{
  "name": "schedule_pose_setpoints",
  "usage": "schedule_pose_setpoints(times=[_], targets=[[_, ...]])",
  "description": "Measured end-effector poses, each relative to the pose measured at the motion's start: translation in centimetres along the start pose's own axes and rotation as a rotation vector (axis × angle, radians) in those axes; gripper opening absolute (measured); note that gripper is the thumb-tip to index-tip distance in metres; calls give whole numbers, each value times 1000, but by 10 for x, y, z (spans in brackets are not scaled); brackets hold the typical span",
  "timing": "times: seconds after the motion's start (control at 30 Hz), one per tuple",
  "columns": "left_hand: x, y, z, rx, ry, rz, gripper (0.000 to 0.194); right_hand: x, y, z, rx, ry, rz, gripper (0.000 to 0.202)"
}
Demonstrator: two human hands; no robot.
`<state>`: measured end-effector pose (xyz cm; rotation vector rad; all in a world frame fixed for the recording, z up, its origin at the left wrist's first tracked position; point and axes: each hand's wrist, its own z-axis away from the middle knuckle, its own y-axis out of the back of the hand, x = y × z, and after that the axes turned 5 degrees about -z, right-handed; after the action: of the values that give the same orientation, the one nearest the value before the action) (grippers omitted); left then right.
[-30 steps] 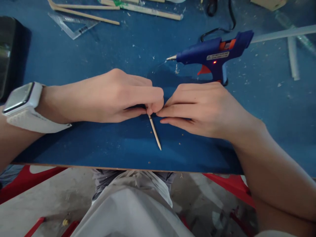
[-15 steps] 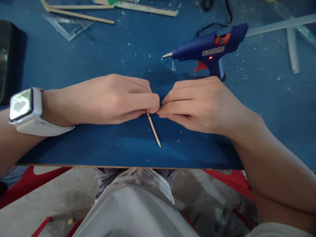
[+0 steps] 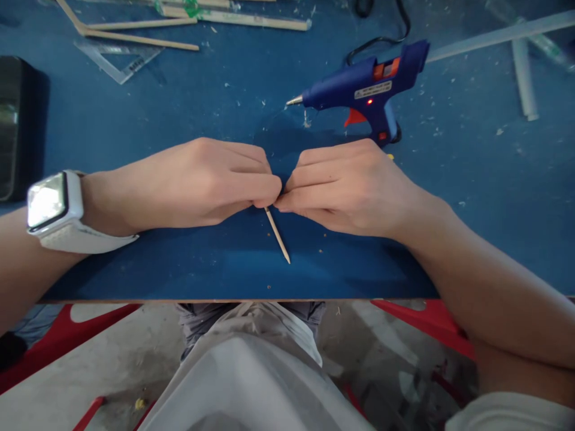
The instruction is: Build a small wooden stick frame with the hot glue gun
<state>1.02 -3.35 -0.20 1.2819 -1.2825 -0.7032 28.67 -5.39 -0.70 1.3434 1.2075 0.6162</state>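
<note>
A thin wooden stick (image 3: 278,237) with a pointed end sticks out toward the table's front edge from under the fingers of my left hand (image 3: 206,182). That hand is closed around the stick's upper part, which is hidden. My right hand (image 3: 345,188) is closed in a pinch, its fingertips touching or almost touching the left fingertips; what it holds, if anything, is hidden. Behind my right hand lies a blue glue gun (image 3: 345,87) with a red trigger and a lit red light, its nozzle pointing left.
At the back left of the blue table (image 3: 179,263) are wooden sticks (image 3: 144,41), a clear set square (image 3: 119,72) and a green-taped bundle (image 3: 251,19). A black object (image 3: 20,129) stands at the left edge. Glue sticks (image 3: 523,78) lie at the back right.
The view has shifted slightly, so the glue gun and right hand appear farther left. Both hands keep nearly the same closed pose, and the stick still points toward the front edge.
</note>
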Motion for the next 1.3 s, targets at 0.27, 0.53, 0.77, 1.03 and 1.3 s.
schedule_pose_setpoints(times=[0.27,0.53,0.77,1.03,1.3], targets=[[-3,3,1,57,-82,12,34,-5,1,0,7,-44,59,32],[-2,1,1,45,5,25,40,17,29,19,42,7,-17,18],[-1,0,1,42,-6,22,35,5,25,11,42,-28,-12,25],[2,1,1,93,-16,-35,34,-11,18,7,2,-69,112,34],[7,4,-1,-148,199,-51,77,-8,20,9,17,-23,103,32]])
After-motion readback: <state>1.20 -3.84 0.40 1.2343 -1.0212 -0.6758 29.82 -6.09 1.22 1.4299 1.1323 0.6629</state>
